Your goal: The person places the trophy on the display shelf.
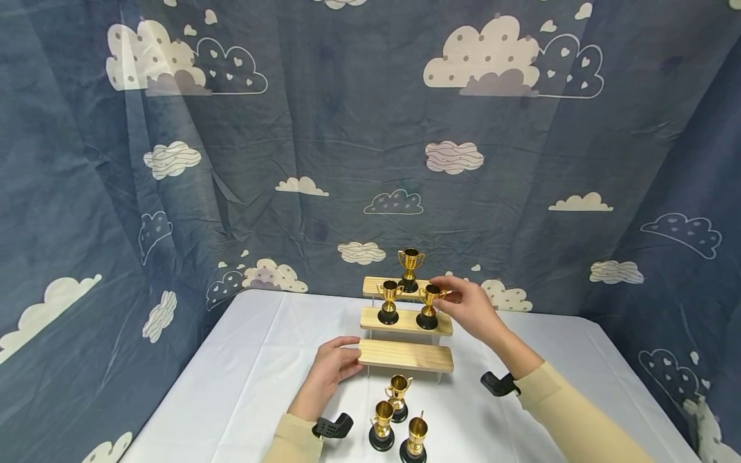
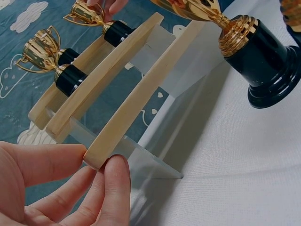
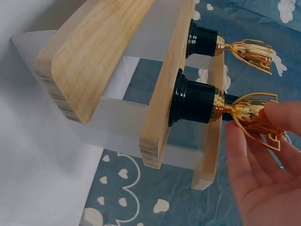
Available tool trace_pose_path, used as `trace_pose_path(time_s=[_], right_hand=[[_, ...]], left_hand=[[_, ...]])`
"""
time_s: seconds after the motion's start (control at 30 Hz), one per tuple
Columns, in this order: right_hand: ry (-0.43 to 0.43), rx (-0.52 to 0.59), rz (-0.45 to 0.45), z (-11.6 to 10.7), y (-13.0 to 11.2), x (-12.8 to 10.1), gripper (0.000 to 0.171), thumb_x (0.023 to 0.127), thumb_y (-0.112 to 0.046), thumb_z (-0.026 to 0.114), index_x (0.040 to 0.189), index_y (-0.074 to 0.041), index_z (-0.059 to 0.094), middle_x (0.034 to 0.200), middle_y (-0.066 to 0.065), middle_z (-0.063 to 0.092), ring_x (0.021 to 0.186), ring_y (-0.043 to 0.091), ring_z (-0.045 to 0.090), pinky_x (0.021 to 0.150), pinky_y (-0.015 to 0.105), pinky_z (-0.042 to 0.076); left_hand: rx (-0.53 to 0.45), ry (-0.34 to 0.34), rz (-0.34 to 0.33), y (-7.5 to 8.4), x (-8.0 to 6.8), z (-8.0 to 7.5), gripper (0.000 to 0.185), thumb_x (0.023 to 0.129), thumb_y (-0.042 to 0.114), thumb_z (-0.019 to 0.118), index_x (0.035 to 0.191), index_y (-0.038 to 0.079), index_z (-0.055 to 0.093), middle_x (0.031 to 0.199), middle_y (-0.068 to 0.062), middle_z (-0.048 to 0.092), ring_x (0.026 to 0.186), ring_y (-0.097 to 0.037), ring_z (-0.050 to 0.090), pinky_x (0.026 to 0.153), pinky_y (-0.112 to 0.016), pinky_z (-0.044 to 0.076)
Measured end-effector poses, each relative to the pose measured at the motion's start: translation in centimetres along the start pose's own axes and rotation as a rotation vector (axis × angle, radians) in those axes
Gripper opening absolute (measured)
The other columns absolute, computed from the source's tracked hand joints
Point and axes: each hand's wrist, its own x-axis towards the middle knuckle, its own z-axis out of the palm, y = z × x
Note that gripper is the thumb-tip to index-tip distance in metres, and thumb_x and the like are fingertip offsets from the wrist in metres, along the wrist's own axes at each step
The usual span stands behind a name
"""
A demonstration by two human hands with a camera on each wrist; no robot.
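A three-tier wooden stand (image 1: pixel 405 355) with clear supports rises on the white table. Its middle tier bears two gold trophy cups on black bases, a left one (image 1: pixel 389 302) and a right one (image 1: pixel 428 308). My right hand (image 1: pixel 471 308) pinches the right cup by its bowl and handle, the base resting on the board, as the right wrist view shows. A third trophy (image 1: pixel 410 270) stands upright on the top tier. At the bottom tier's left end, my left hand (image 1: pixel 332 368) pinches the board's edge (image 2: pixel 101 155) between thumb and fingers.
In front of the stand, several trophies stand on the table: one near the bottom tier (image 1: pixel 398 399), one at left (image 1: pixel 382 426) and one at right (image 1: pixel 415 440). A dark blue cloud-patterned cloth (image 1: pixel 347 128) hangs behind the table (image 1: pixel 260 360).
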Motion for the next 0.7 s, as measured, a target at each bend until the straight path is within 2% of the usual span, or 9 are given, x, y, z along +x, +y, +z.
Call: trace_pose_path(time_s=[0.3, 0.5, 0.7], right_hand=[[0.012, 0.011, 0.0, 0.05, -0.4, -0.41, 0.048, 0.091, -0.022, 0.076, 0.136, -0.02, 0.061, 0.124, 0.006, 0.064, 0.102, 0.024, 0.067, 0.083, 0.042, 0.059], [0.027, 0.002, -0.005, 0.08, -0.67, -0.39, 0.047, 0.09, -0.031, 0.077, 0.134, -0.019, 0.062, 0.121, 0.005, 0.065, 0.102, 0.023, 0.067, 0.083, 0.044, 0.059], [0.04, -0.009, 0.002, 0.11, -0.67, -0.28, 0.042, 0.091, -0.03, 0.076, 0.13, -0.019, 0.064, 0.119, 0.004, 0.065, 0.101, 0.022, 0.067, 0.082, 0.044, 0.058]], left_hand=[[0.012, -0.016, -0.002, 0.12, -0.23, -0.15, 0.043, 0.085, -0.001, 0.066, 0.127, -0.004, 0.063, 0.102, -0.016, 0.068, 0.08, -0.018, 0.068, 0.076, -0.032, 0.06], [0.011, 0.003, -0.003, 0.14, -0.28, -0.01, 0.04, 0.085, -0.002, 0.067, 0.125, -0.004, 0.064, 0.101, -0.015, 0.069, 0.08, -0.018, 0.069, 0.075, -0.032, 0.061], [0.009, -0.003, -0.006, 0.23, -0.3, 0.05, 0.041, 0.084, -0.002, 0.067, 0.125, -0.004, 0.064, 0.101, -0.015, 0.069, 0.079, -0.017, 0.068, 0.075, -0.032, 0.061]])
